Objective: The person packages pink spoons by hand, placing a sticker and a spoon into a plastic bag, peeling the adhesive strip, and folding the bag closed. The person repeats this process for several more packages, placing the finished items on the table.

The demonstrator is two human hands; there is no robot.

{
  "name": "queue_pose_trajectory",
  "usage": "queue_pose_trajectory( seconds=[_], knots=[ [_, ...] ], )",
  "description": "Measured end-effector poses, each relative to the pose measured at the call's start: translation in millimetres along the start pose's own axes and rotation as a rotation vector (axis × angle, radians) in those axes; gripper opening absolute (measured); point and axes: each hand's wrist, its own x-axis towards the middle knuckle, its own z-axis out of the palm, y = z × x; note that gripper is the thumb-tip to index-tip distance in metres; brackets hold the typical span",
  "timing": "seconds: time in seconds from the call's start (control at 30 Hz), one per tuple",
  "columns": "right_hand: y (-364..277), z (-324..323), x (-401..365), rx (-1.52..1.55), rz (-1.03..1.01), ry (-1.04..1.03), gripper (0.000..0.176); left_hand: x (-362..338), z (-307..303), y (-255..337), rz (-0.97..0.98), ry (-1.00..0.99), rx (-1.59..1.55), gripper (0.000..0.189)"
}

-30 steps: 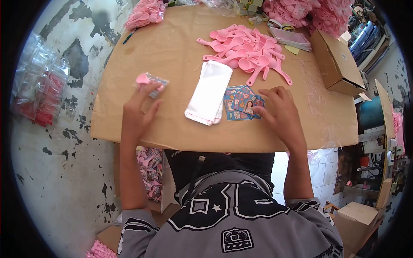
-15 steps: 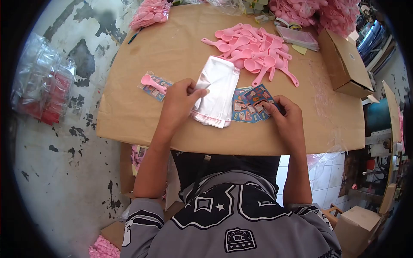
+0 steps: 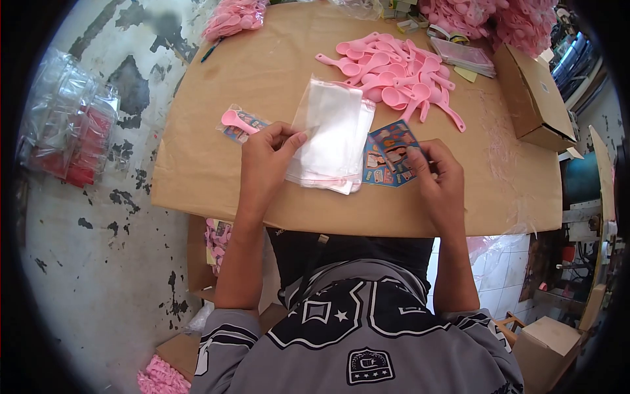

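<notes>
My left hand (image 3: 266, 157) pinches the near-left edge of a clear plastic bag (image 3: 328, 118) and lifts it off the stack of bags (image 3: 341, 177) on the cardboard table top (image 3: 216, 177). My right hand (image 3: 436, 174) grips a printed sticker card (image 3: 397, 141), raised off the small pile of cards (image 3: 380, 174) beside the stack. A filled packet with a pink spoon and a card (image 3: 237, 123) lies just left of my left hand. Beyond the bags lies a heap of loose pink spoons (image 3: 394, 72).
A cardboard box (image 3: 535, 98) sits at the table's right edge. Bags of pink spoons (image 3: 233, 16) and more pink spoons (image 3: 485, 20) line the far edge. Clear packs with red contents (image 3: 69, 131) lie on the floor at left. A box of filled packets (image 3: 220, 240) is under the table.
My left hand put the filled packet down at left, moved right to the bag stack and raised the top bag. My right hand picked a sticker card off the pile.
</notes>
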Motion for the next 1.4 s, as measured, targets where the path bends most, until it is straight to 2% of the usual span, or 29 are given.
queue_pose_trajectory(
  seconds=[0.07, 0.1, 0.17, 0.2, 0.27, 0.37, 0.4, 0.47, 0.57, 0.63, 0.77, 1.07, 1.17, 1.27, 1.4],
  knots=[
    [-5, 14, 0, 0.035, -0.128, -0.096, 0.02, -4, 2, 2, 0.065, 0.025, 0.097, 0.022],
    [-13, 25, -2, 0.098, -0.113, -0.133, 0.018, -4, 1, 1, 0.083, 0.032, 0.138, 0.022],
    [-21, 41, 1, -0.035, -0.304, -0.232, 0.018, -4, -1, -4, 0.123, 0.048, 0.222, 0.024],
    [-23, 47, 2, -0.102, -0.4, -0.281, 0.019, -2, -2, -8, 0.11, 0.047, 0.14, 0.023],
    [-22, 58, 2, -0.18, -0.363, -0.338, 0.02, 2, -9, -18, 0.083, 0.046, -0.022, 0.024],
    [-26, 61, 3, -0.224, -0.316, -0.37, 0.019, 7, -25, -22, 0.018, 0.183, -0.497, 0.023],
    [-28, 61, 4, -0.226, -0.304, -0.374, 0.018, 5, -27, -19, -0.001, 0.159, -0.616, 0.022],
    [-24, 63, 3, -0.065, -0.209, -0.226, 0.017, -5, -24, -7, -0.033, 0.106, -0.855, 0.022],
    [-24, 52, 4, 0.167, -0.004, -0.097, 0.018, -14, -11, 7, -0.109, 0.143, -0.996, 0.022],
    [-22, 44, 4, 0.356, 0.093, -0.091, 0.021, -17, 1, 7, -0.085, 0.14, -1.011, 0.022],
    [-33, 33, -4, 0.469, 0.232, -0.209, 0.023, -24, 26, 21, -0.06, 0.13, -0.965, 0.024],
    [-26, 35, -5, 0.616, 0.17, -0.171, 0.025, -33, 57, 39, -0.067, 0.048, -1.012, 0.033],
    [-21, 20, -3, 0.429, 0.212, -0.347, 0.027, -36, 62, 40, -0.042, 0.019, -1.002, 0.031],
    [-15, 9, 1, 0.39, 0.242, -0.399, 0.031, -38, 64, 38, -0.032, -0.031, -0.965, 0.029],
    [-26, 12, -3, 0.562, 0.222, -0.245, 0.025, -39, 63, 39, -0.024, -0.036, -0.923, 0.028]
  ],
)
